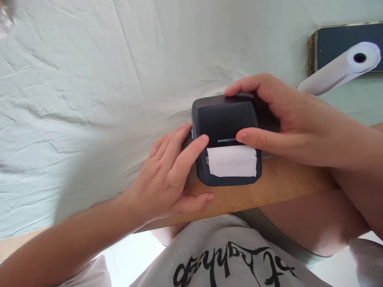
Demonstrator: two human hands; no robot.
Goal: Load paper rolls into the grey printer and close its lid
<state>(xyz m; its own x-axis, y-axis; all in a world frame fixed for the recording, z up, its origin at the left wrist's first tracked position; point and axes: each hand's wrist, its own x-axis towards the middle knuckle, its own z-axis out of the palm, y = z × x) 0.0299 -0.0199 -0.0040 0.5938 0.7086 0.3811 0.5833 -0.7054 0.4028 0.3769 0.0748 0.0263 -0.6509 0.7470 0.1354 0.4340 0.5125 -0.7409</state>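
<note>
A dark label printer [226, 119] with "NIIMBOT" lettering is between my two hands, close to the front edge of the table. A white paper strip [232, 161] with a ragged right edge comes out of its slot and lies over the lower front. My right hand [287, 117] grips the printer from the right, thumb on the lid beside the lettering and a finger on the far edge. On the left side, my left hand [167, 173] steadies it, index fingertip on the lid and other fingers along the side. The left thumb sticks out, apart from the printer.
A roll of white paper [335, 73] lies at the right, its near end hidden behind my right hand. Behind it is a dark phone [332, 44] in a case. Wrinkled pale cloth [89, 79] covers the table, with a bare wooden edge [287, 179] at the front.
</note>
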